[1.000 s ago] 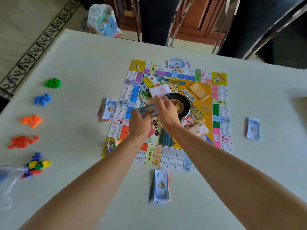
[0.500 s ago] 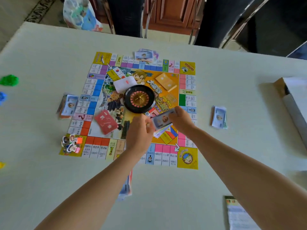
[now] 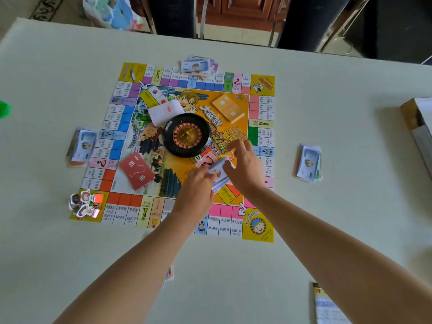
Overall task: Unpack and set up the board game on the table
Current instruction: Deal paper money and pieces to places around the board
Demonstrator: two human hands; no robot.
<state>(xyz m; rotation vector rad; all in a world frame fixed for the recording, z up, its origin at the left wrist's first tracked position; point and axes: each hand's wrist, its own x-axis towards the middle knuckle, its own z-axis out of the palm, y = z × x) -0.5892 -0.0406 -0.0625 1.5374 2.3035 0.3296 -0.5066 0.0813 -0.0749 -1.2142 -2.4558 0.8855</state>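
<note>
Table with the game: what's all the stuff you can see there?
table: one, cream
game board: one, many-coloured, table's middle
roulette wheel: one, black, board's centre
red card deck: one, near-left of wheel
white card deck: one, far-left of wheel
orange card deck: one, far-right of wheel
die: one, white, beside wheel
money piles: four, bluish: left pile, right pile, far pile, near pile under left arm
pawns: cluster, board's near-left corner
green piece: one, table's left edge
box: one, brown-grey, right edge
leaflet: one, bottom-right of view
plastic bag: one, floor beyond table
held banknotes: few, bluish, between hands
left hand: pinches the banknotes
right hand: holds them too
</note>
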